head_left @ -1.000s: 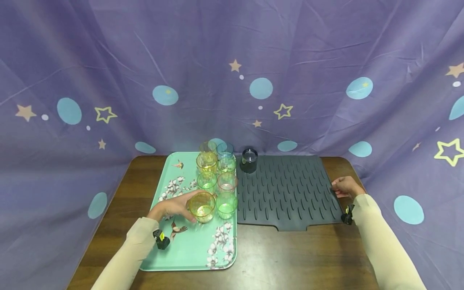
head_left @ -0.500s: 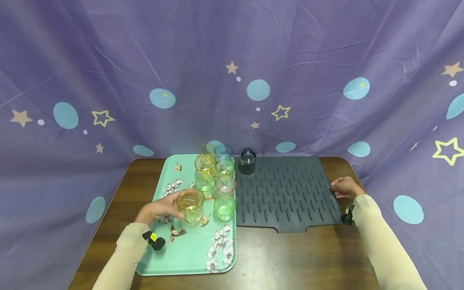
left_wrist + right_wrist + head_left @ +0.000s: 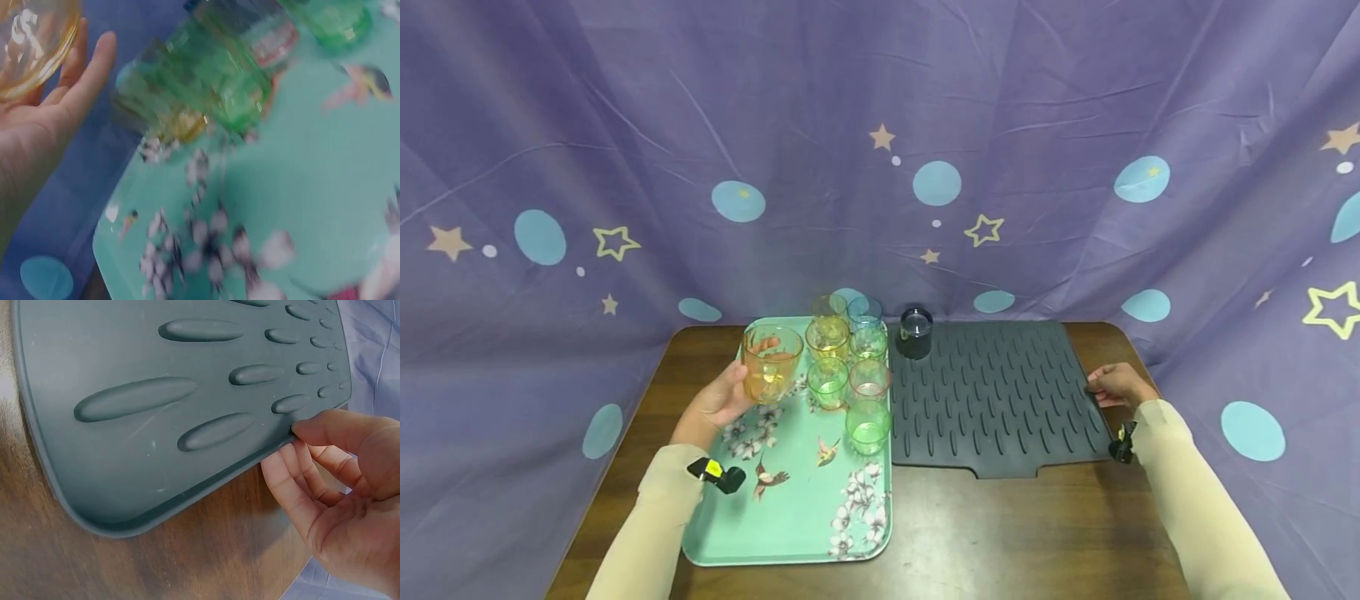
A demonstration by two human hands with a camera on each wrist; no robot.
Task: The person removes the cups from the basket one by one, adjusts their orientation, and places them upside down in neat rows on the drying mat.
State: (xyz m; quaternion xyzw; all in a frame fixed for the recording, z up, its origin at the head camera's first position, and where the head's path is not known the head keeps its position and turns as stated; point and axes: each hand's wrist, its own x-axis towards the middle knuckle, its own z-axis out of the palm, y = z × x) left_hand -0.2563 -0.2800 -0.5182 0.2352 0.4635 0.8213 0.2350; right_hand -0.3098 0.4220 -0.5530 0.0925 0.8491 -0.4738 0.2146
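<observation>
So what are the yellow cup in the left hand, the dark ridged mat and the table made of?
Yellow cup: glass or clear plastic, glossy; see-through with bright highlights.
Dark mat: probably silicone, rubber or plastic, satin; moulded surface, soft sheen.
Table: wood or wood-effect laminate, slightly glossy; brown grain, pale reflection.

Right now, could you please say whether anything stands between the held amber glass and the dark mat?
Yes: two rows of coloured glasses on the right side of the tray stand between the amber glass and the dark mat. A black glass occupies the mat's far left corner.
</observation>
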